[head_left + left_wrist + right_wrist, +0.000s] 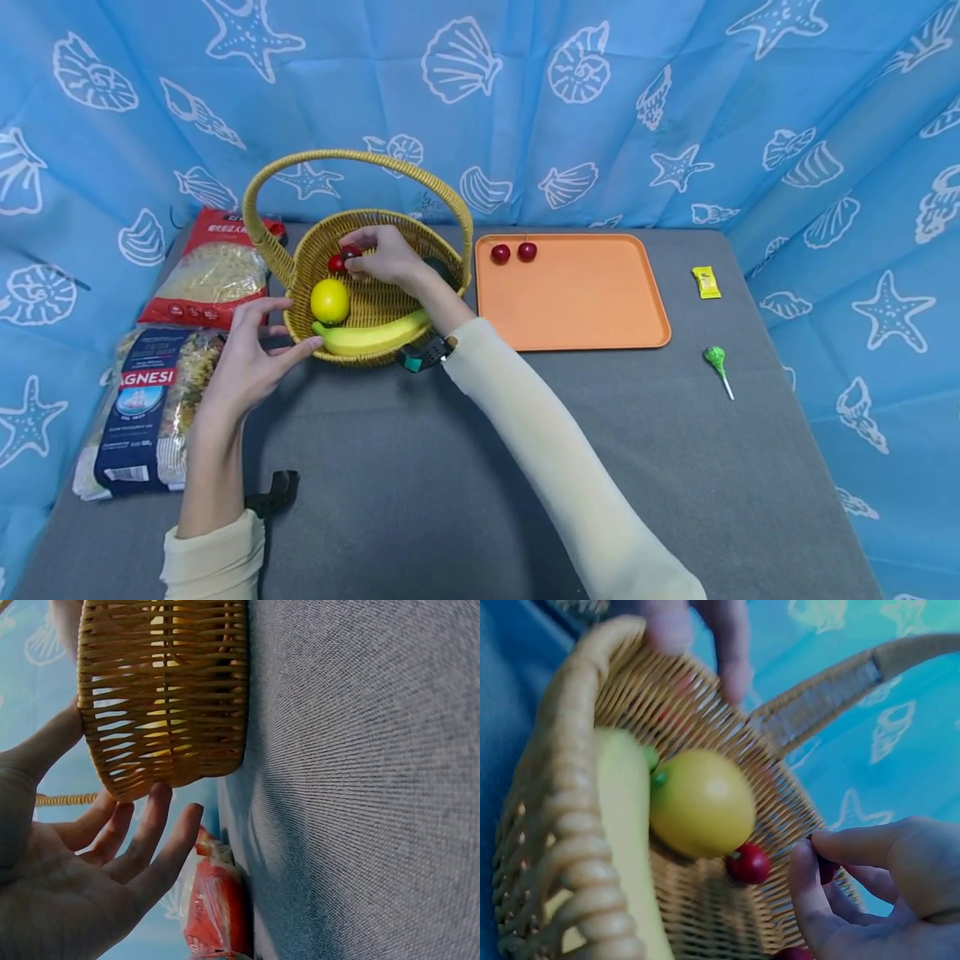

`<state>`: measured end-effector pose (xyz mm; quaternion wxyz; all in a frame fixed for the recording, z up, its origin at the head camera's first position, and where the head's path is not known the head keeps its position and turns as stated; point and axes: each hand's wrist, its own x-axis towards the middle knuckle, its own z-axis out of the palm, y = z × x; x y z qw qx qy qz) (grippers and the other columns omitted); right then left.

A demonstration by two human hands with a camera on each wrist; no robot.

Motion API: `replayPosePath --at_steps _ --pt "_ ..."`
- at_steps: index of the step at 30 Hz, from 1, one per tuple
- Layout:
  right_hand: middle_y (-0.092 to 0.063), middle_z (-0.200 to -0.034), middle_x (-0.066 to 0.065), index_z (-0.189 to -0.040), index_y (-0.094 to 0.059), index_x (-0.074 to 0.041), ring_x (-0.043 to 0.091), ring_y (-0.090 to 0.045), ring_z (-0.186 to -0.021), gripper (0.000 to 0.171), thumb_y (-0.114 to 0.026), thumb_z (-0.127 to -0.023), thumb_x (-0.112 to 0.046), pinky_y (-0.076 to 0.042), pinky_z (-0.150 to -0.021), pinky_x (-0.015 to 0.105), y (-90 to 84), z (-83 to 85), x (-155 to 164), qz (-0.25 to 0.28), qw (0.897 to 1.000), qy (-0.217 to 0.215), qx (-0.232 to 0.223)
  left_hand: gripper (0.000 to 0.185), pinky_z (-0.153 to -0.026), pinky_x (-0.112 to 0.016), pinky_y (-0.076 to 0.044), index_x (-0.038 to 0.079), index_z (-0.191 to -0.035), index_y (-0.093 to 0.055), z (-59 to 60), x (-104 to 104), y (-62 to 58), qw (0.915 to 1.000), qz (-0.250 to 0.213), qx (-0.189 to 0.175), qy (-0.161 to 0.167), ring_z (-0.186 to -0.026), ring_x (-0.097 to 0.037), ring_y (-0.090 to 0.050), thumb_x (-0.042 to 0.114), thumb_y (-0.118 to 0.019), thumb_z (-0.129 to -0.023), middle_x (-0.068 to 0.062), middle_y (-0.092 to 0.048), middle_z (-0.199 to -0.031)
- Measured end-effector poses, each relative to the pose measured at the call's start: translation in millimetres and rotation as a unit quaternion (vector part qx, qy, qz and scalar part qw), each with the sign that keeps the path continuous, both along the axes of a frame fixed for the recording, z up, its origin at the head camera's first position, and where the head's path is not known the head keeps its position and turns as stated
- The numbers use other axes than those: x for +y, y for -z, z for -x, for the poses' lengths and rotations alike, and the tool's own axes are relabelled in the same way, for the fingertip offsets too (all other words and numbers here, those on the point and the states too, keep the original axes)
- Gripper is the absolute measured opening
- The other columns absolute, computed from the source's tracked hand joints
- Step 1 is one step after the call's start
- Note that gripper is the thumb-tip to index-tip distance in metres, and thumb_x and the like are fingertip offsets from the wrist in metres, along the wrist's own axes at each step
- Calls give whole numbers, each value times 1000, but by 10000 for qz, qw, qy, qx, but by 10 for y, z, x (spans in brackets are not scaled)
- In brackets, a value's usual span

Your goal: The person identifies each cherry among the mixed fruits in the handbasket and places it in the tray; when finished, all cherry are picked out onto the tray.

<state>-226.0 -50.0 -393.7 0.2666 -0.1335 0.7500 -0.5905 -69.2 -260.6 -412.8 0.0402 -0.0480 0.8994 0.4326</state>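
A wicker basket (352, 218) with a tall hoop handle stands at the back left of the table. My right hand (386, 254) reaches inside it and pinches a dark red cherry (827, 870) between thumb and fingers. Another cherry (748, 864) lies close by, beside a yellow lemon (330, 301). Along the basket's front lies a banana (375, 335), and a dark green rounded thing (438, 268) is partly hidden behind my right wrist. My left hand (251, 354) holds the basket at its front left, thumb at the rim and fingertips against the woven wall (161, 712).
Right of the basket lies an orange tray (573, 292) with two cherries (513, 252) near its back left corner. Farther right are a yellow wrapped candy (706, 282) and a green lollipop (716, 362). A red noodle bag (210, 275) and a blue pasta bag (146, 408) lie at the left.
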Motion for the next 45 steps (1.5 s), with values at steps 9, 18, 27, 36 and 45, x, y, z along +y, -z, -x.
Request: replayPosePath --at_steps 9,18,27,36,45 --pt "-68 -143 9 -145 -67 -9 22 -72 -119 43 -74 -103 -16 -60 -101 30 -214 -253 330 -230 9908 -707 1132 80 -78 -8 -47 9 -161 -41 10 -10 4 9999 48 -101 21 -134 -50 -56 43 -79 -99 -27 -31 -165" --pt "-73 -133 9 -141 -69 -8 17 -75 -88 42 -77 -100 -13 -57 -77 29 -368 -596 971 397 9834 -1008 1456 80 -79 -10 -47 10 -162 -42 21 -9 12 9999 47 -92 17 -134 -48 -56 43 -80 -99 -27 -31 -165" --pt "-70 -129 8 -129 -73 -5 24 -73 -104 38 -82 -92 -2 -66 -90 32 -427 -763 1760 1732 9660 -738 1775 80 -76 -6 -45 9 -160 -42 20 -9 12 9999 90 -78 -41 -133 -49 -56 43 -80 -99 -26 -32 -164" --pt "-67 -125 7 -132 -72 2 23 -78 -109 38 -77 -94 5 -65 -92 25 -40 -369 2447 831 9589 1054 2499 80 -76 -6 -46 8 -161 -42 8 1 3 10000 55 -60 -32 -134 -49 -57 41 -81 -99 -27 -32 -164" --pt "-59 -136 28 -140 -67 4 48 -72 -123 41 -74 -99 3 -60 -107 54 515 30 2793 -1707 9360 1747 2533 77 -75 -6 -46 5 -159 -44 -19 2 4 9998 50 201 47 -129 -48 -59 35 -81 -99 -28 -34 -160"
